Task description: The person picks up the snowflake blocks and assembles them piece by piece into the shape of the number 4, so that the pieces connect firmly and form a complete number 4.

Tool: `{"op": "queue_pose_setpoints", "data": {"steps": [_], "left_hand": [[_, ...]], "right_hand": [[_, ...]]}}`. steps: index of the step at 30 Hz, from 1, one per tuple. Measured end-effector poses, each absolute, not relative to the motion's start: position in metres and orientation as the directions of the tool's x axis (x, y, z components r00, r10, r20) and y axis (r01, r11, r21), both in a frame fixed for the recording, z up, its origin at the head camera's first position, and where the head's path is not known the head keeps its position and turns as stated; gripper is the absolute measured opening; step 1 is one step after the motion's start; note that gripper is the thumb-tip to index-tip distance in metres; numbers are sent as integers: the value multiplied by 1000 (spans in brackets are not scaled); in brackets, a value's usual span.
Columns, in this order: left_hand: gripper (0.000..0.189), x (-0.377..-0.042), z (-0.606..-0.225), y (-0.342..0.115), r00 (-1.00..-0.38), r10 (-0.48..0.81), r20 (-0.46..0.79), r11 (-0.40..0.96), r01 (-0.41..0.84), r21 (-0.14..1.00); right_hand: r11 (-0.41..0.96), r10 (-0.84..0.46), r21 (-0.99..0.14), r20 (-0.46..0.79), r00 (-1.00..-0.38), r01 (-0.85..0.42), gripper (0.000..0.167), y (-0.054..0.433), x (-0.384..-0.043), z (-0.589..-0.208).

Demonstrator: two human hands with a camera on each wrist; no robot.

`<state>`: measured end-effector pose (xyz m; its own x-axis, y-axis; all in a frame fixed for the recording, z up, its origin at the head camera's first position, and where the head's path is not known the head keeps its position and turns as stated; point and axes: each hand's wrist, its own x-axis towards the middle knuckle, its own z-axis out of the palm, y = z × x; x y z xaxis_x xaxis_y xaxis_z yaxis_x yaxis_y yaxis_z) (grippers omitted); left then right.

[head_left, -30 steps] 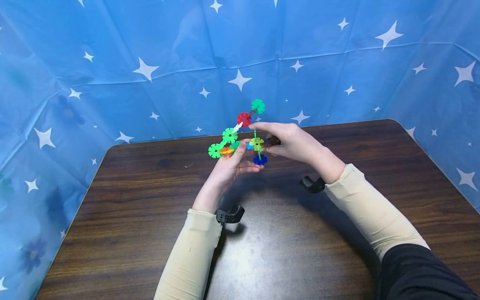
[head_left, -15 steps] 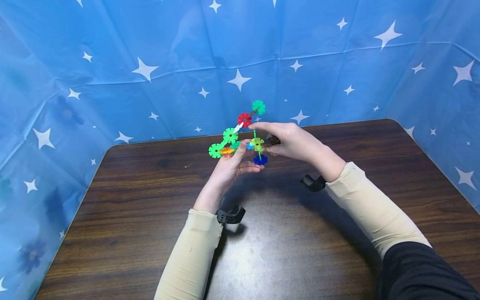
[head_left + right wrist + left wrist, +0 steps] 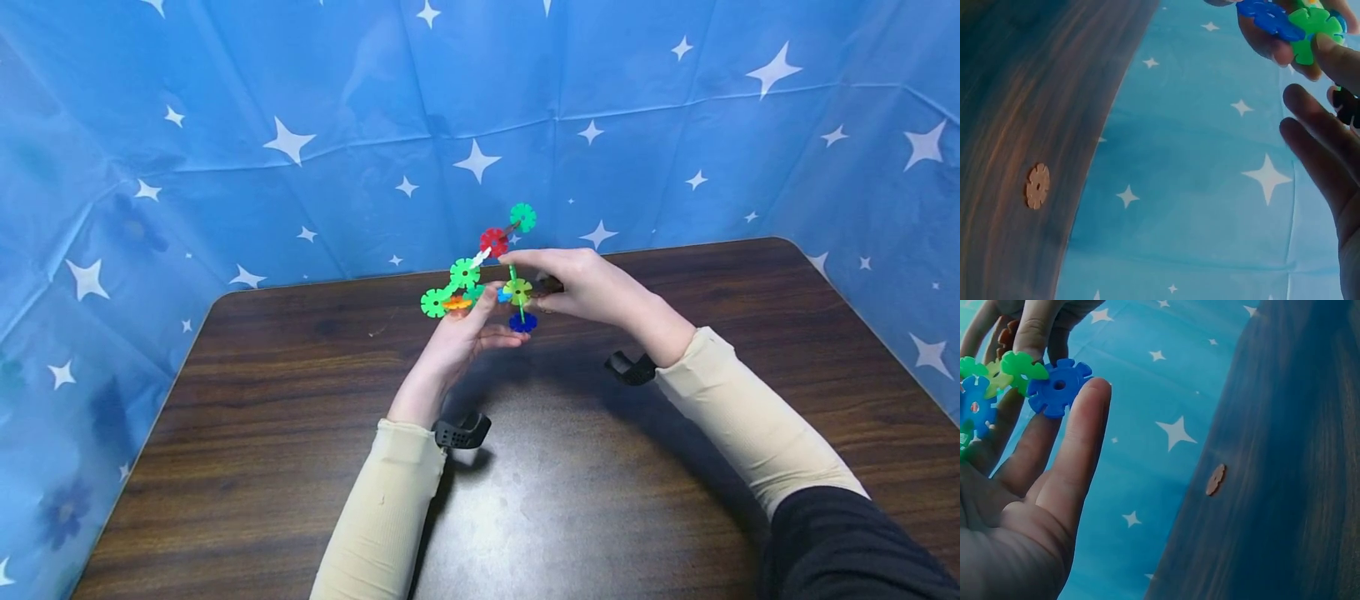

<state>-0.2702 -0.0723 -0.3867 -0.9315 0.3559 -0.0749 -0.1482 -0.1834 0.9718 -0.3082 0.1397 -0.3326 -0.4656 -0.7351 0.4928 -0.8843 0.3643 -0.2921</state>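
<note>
A chain of interlocking notched plastic discs is held above the table between both hands. In the head view it runs from green discs [image 3: 465,273] up through a white one to a red disc [image 3: 492,242] and a teal disc [image 3: 522,217]. My left hand [image 3: 453,346] grips the lower part, thumb over the front near an orange disc [image 3: 457,303]. My right hand [image 3: 600,283] pinches the right side, its thumb against an edge-on green disc [image 3: 1316,31]. Below hangs a blue disc [image 3: 1059,387], near a left fingertip. A brown disc [image 3: 1007,336] shows among the right fingers.
One loose brown disc [image 3: 1037,186] lies on the dark wood table [image 3: 262,433], near its far edge and mostly behind my right hand in the head view. A blue curtain [image 3: 360,200] with white stars surrounds the table's back and sides. Each wrist wears a black band.
The disc chain and both hands have shifted slightly to the right and down in the head view. The grips look the same.
</note>
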Motion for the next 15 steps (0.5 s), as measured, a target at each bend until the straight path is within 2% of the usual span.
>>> {"op": "queue_pose_setpoints", "data": {"steps": [3,10,15], "left_hand": [[69,-270,-386,-74,-933,350,-81,-154,-143,978],[62,-270,-385,-76,-938,345,-10,-137,-61,989],[57,-272,-384,-80,-939,343,7,-124,-38,992]], "right_hand": [[365,-720,-317,500,-481,-875,61,139,-309,-335],[350,-689,-362,526,-499,-864,66,137,-309,-336],[349,-656,-429,523,-544,-833,73,145,-309,-337]]}}
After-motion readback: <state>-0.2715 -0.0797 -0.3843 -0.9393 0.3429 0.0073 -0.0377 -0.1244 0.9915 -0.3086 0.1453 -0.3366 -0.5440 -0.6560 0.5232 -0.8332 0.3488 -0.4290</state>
